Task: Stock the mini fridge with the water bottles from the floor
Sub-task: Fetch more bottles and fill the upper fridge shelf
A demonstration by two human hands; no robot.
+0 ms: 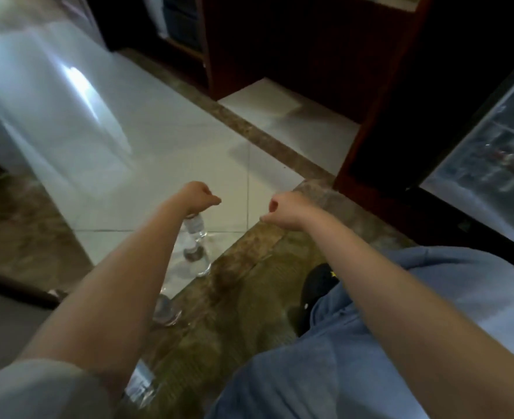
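Trousers and shoe: a bent knee in blue trousers fills the near right, with a black shoe on the brown tile just past it.
Nearest bottle: a clear water bottle lies on the floor under the left forearm, half hidden by it.
Next bottle: a second bottle sits further out along the same line, where the brown tile meets the white.
Far bottles: a cluster of bottles stands beyond that, its top just below the left wrist. Blur makes the count unsure, two at a guess.
Left hand: the left hand is curled into a fist over the far bottles. It seems to hold nothing, and I cannot tell whether it touches a cap.
Right hand: the right hand is also a closed fist with nothing in it, near the left hand but not touching it.
Floor: white floor tile runs on ahead with a brown border strip across it.
Fridge: the mini fridge is at the far right, well apart from the bottles. Shelves show through its glass front, but what is on them is too blurred to name, and I cannot tell whether the door is open.
Done: little that can be confirmed — neither hand carries a bottle.
Left: every bottle in view is on the floor, so by my reading most of the stocking remains — pick up, carry right, shelve.
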